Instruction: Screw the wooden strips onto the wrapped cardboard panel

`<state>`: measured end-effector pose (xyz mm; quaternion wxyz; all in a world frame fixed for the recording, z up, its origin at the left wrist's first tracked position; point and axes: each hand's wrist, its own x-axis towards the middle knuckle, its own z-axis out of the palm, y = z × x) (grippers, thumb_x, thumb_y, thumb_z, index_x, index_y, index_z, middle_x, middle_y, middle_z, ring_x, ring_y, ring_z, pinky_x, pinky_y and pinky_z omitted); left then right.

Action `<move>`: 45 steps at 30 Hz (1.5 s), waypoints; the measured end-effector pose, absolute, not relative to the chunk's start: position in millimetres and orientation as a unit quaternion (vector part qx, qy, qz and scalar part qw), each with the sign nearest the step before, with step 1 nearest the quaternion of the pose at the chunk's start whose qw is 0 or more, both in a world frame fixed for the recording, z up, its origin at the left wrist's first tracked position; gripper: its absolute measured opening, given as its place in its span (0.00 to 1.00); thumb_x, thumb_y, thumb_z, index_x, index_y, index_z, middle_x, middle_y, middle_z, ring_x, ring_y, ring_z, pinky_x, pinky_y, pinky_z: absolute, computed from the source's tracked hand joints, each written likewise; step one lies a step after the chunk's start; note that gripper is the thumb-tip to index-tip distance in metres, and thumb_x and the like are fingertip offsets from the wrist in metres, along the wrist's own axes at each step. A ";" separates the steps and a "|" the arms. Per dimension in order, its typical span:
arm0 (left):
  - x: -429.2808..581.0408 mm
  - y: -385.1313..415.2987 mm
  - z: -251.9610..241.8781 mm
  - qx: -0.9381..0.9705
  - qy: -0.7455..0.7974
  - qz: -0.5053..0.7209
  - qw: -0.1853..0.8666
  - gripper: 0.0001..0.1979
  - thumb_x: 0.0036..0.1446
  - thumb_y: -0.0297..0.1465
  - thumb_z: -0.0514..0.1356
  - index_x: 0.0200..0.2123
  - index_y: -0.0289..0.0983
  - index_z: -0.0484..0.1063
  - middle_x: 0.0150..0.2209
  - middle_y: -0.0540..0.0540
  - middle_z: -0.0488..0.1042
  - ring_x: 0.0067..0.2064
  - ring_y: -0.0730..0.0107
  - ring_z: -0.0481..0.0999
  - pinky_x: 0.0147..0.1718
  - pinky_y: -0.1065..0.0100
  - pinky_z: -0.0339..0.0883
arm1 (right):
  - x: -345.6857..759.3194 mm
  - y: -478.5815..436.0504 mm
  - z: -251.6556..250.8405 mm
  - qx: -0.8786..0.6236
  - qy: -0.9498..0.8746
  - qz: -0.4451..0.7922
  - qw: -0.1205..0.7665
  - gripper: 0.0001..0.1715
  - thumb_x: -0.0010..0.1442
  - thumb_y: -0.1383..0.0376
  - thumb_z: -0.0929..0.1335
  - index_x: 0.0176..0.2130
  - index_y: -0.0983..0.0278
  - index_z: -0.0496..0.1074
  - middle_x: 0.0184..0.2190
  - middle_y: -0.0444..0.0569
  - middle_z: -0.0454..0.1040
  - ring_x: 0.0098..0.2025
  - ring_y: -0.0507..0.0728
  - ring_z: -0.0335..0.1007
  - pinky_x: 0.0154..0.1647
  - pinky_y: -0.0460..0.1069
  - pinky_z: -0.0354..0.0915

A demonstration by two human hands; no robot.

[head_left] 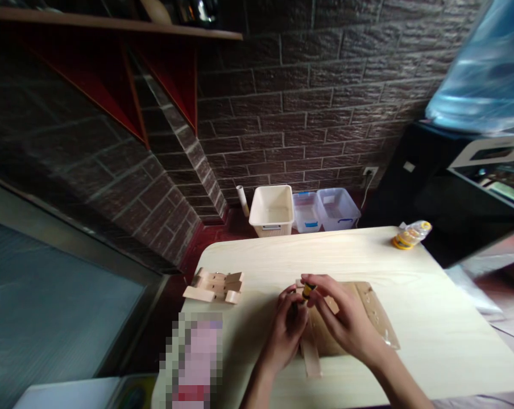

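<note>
My right hand (340, 309) is closed around a short yellow-and-black screwdriver handle (309, 290), held by the fingertips. Just left of it, my left hand (287, 322) is closed at the upper part of a light wooden strip (311, 355); its fingertips meet near the screwdriver's lower end, which they hide. The strip's lower end points toward me. Beneath both hands lies a brown cardboard-like sheet or package (374, 312) with clear plastic at its right edge. A wooden assembly (216, 285) with several dark holes stands at the table's left.
The pale table (453, 341) bears a yellow-and-clear plastic item (411, 234) at its far right corner and a pixelated pink item (199, 358) at the left. Beyond the far edge are a cream basket (272, 205) and clear bins (337, 209). A water dispenser (414, 170) stands right.
</note>
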<state>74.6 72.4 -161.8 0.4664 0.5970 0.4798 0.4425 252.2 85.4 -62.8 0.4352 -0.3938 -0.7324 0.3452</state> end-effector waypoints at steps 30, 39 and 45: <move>96.4 76.3 -150.4 0.591 0.495 0.466 0.434 0.06 0.65 0.35 0.60 0.42 0.44 0.76 0.55 0.42 0.72 0.63 0.58 0.70 0.65 0.53 0.63 | 277.9 79.6 -60.6 -0.450 -0.749 0.299 0.382 0.23 0.71 0.63 0.64 0.64 0.53 0.66 0.52 0.51 0.79 0.47 0.55 0.79 0.42 0.47 0.78; 97.6 78.2 -149.1 0.596 0.483 0.463 0.444 0.04 0.66 0.34 0.59 0.43 0.44 0.73 0.55 0.43 0.71 0.63 0.58 0.69 0.67 0.51 0.61 | 273.5 83.5 -67.1 -0.440 -0.749 0.282 0.408 0.24 0.70 0.66 0.65 0.63 0.52 0.66 0.57 0.50 0.77 0.49 0.55 0.78 0.51 0.50 0.76; 97.9 77.7 -155.9 0.600 0.487 0.468 0.429 0.06 0.65 0.33 0.60 0.44 0.45 0.73 0.56 0.43 0.71 0.64 0.56 0.67 0.68 0.48 0.59 | 273.3 85.6 -68.1 -0.440 -0.765 0.243 0.403 0.24 0.70 0.66 0.65 0.63 0.54 0.67 0.51 0.51 0.79 0.46 0.57 0.79 0.45 0.51 0.79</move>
